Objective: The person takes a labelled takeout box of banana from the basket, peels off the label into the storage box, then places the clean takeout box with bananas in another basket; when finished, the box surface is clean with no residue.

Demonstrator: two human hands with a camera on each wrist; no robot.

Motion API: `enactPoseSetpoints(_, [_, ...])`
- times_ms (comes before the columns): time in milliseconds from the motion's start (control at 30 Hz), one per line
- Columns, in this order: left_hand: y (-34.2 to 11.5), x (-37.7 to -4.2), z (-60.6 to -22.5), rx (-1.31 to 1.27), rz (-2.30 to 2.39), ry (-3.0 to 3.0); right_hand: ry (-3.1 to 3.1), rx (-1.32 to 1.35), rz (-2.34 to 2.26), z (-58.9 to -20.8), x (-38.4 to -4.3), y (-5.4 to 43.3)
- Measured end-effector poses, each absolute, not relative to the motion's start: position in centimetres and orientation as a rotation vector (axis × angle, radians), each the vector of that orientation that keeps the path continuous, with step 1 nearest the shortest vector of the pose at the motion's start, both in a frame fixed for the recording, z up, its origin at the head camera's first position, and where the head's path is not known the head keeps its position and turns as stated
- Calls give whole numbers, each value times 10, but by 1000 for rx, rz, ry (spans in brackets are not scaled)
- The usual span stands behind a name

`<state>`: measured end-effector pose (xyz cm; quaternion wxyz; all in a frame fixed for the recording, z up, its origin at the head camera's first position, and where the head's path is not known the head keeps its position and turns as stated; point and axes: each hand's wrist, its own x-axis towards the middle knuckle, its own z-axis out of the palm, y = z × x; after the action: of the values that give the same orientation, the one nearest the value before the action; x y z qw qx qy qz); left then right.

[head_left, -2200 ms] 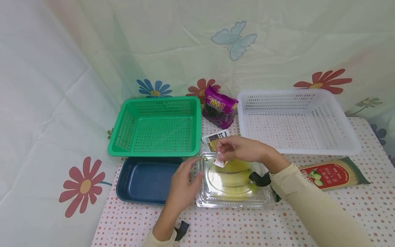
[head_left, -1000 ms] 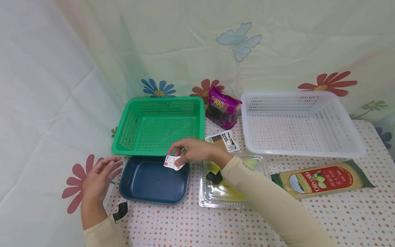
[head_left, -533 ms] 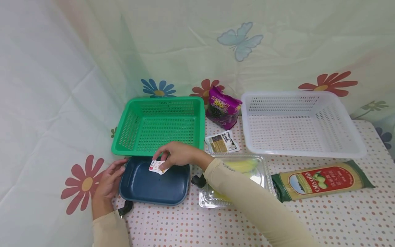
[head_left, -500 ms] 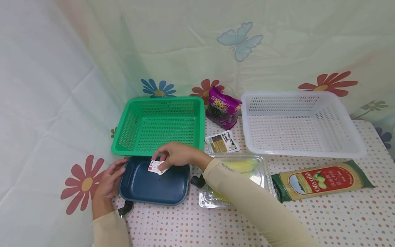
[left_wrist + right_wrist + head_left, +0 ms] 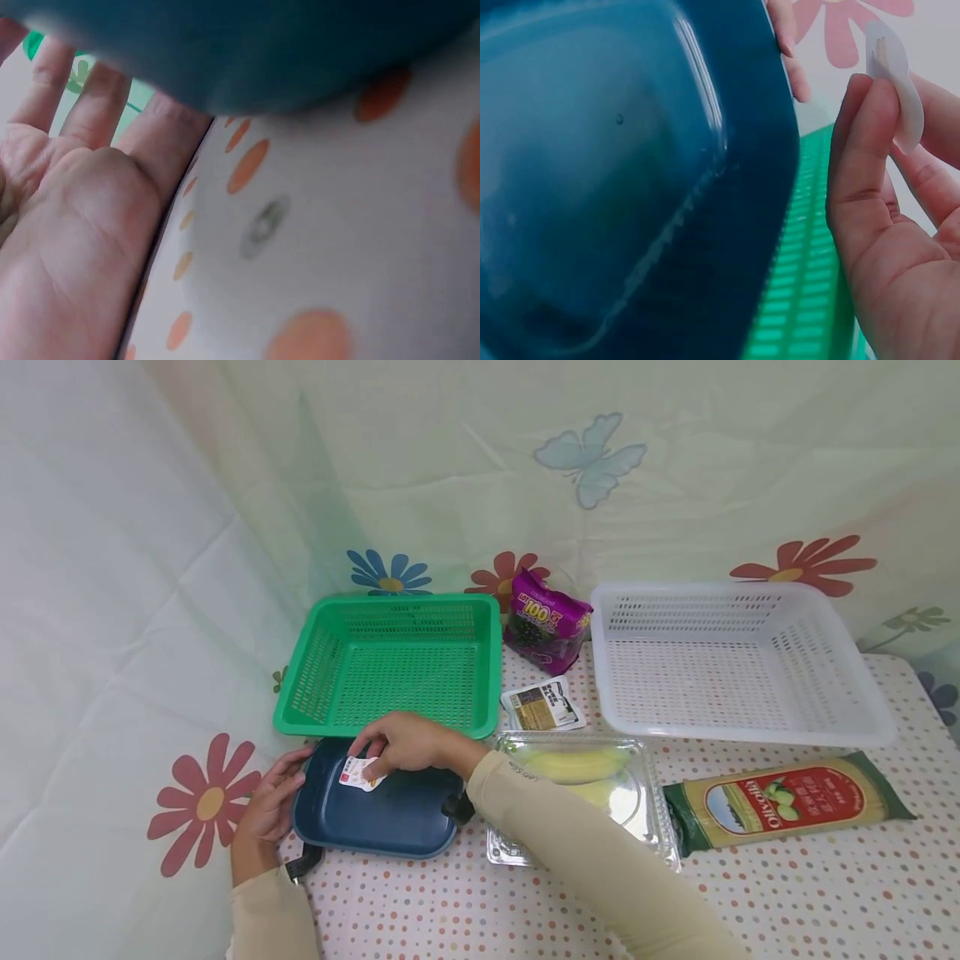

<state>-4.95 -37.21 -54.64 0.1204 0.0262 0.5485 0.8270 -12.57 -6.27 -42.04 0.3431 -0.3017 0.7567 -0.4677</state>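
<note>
My right hand (image 5: 408, 743) pinches a small white packet (image 5: 360, 774) with red and yellow print between thumb and fingers, over the left part of the dark blue tray (image 5: 375, 827). In the right wrist view the packet (image 5: 900, 97) is seen from its edge, thin and slightly curved. The left hand (image 5: 272, 797) lies along the tray's left side, its fingers extended near the rim. From the left wrist, that hand (image 5: 75, 172) shows its palm and straight fingers beside the tray's outer wall (image 5: 247, 60).
Behind the tray stands a green basket (image 5: 487, 693). A clear box of bananas (image 5: 577, 768) lies to its right, then a spaghetti pack (image 5: 795, 802). Farther back are a flat pouch (image 5: 543, 705), a purple bag (image 5: 546, 622) and a white basket (image 5: 750, 731).
My right hand has carried the packet leftward from above the banana box to the tray's left part. The left hand went from beside the box, past the tray, to its left side.
</note>
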Motion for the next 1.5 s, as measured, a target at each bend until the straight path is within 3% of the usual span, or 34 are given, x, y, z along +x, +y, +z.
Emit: enactPoseSetpoints(1500, [-378,-50,-550,331,2460,1415,2015,-778,-1091,-475,-112,-124])
